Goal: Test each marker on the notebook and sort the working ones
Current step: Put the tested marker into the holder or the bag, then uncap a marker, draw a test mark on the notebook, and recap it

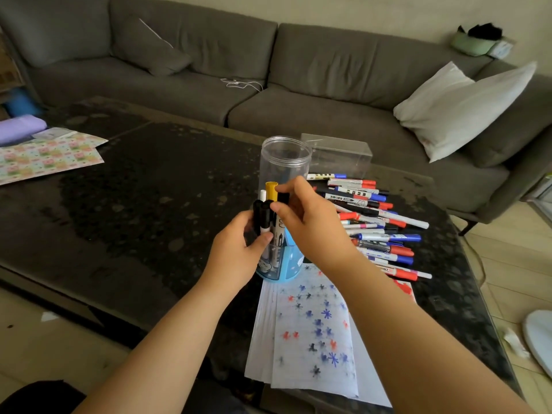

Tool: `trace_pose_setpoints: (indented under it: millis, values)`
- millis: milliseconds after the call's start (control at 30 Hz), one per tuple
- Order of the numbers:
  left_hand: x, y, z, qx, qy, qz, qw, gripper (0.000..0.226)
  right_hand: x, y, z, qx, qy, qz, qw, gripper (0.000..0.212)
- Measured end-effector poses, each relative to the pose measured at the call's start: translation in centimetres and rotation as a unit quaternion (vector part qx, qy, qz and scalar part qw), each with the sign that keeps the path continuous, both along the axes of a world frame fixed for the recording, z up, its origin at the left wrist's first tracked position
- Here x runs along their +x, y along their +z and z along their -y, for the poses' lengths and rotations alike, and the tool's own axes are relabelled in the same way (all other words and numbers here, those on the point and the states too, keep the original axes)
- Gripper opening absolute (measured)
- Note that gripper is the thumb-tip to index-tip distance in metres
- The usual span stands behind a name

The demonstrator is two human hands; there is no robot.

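Note:
A blue pen holder stands on the dark table, with several markers upright in it, among them a yellow-capped one. My left hand grips the holder's left side, thumb on its front. My right hand pinches the top of a black-capped marker standing in the holder. A pile of red, blue and black markers lies to the right. The notebook, covered with red, blue and black star marks, lies in front of the holder.
A clear round jar stands just behind the holder, with a clear plastic box to its right. Patterned paper lies at the table's far left. A grey sofa with a white pillow runs behind the table.

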State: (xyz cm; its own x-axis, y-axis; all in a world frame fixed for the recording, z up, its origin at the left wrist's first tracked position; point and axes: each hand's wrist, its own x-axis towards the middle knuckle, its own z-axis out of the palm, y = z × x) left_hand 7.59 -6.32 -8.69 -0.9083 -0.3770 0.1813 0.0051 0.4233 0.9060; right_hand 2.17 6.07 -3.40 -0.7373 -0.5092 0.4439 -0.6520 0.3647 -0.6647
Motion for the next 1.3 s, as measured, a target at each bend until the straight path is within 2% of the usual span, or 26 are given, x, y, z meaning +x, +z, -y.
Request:
trace_pose_setpoints:
  millis: [67,133,200,300,367,533,733,933,1100,1300]
  values:
    - [0.2,-0.3,-0.2,-0.012,0.021,-0.004,1.0,0.037,0.2,-0.2,-0.2,-0.005,-0.005,0.017,1.0,0.025]
    - [1.0,-0.5,-0.6,-0.05,0.073,-0.025,0.996,0.04,0.6,-0.8,-0.9,0.005,-0.01,0.045,0.999,0.042]
    - [2.0,-0.7,-1.3,-0.108,0.106,-0.058,0.987,0.032,1.0,-1.9,-2.3,0.008,-0.039,0.103,0.994,0.05]
    - [2.6,-1.1,-3.1,-0.15,0.04,-0.061,0.986,0.012,1.1,-4.0,-5.2,0.013,-0.106,0.149,0.983,0.038]
    - [2.2,-1.7,-4.7,-0.167,-0.017,-0.043,0.985,0.008,0.8,-5.2,-7.4,0.044,-0.152,0.155,0.975,0.03]
    - [-1.1,-2.1,-8.5,-0.167,-0.102,-0.024,0.98,0.013,-1.2,-6.8,-12.9,0.08,-0.225,0.144,0.96,0.024]
    - [-5.5,-2.6,-12.1,-0.176,-0.134,-0.012,0.975,0.017,-5.2,-7.4,-17.8,0.165,-0.283,0.084,0.941,0.029]
    - [-7.5,-4.0,-13.7,-0.175,-0.125,0.006,0.977,0.02,-11.5,-7.5,-18.1,0.26,-0.257,0.071,0.928,0.042]
    - [-8.6,-3.9,-14.1,-0.171,-0.125,0.023,0.977,0.021,-14.7,-8.8,-17.4,0.377,-0.232,0.09,0.892,0.041]
    - [-8.3,-4.0,-13.9,-0.167,-0.135,0.037,0.976,0.023,-14.1,-8.8,-18.3,0.356,-0.184,0.092,0.911,0.031]
